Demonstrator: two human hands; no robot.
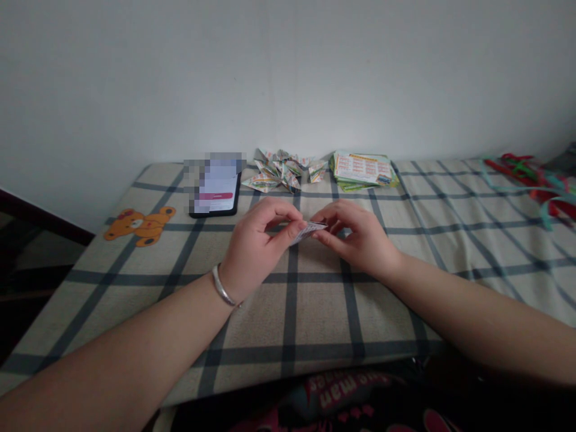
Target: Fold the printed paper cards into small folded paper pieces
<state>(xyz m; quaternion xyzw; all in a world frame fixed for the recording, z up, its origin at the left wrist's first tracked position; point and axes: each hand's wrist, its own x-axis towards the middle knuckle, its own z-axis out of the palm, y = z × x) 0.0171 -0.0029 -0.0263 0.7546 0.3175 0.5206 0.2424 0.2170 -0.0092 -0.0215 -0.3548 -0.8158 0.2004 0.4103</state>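
Note:
Between my hands, just above the checked tablecloth, is a small folded piece of printed paper [307, 230]. My left hand [265, 231], with a silver bangle at its wrist, pinches the paper's left side between thumb and fingers. On the other side my right hand [355, 234] grips the right end with thumb and fingertips. Fingers cover much of the paper, so its full shape is hidden. Beyond my hands lies a loose heap of folded paper pieces [281, 171] with pointed ends. To its right sits a stack of printed cards or leaflets [363, 169] with green edges.
A phone [219, 183] with a lit screen lies left of the folded pieces. Farther left is a flat orange bear figure [140, 226]. Tangled red, green and turquoise ribbons [535, 183] lie at the far right. The tablecloth [315, 318] meets a white wall behind.

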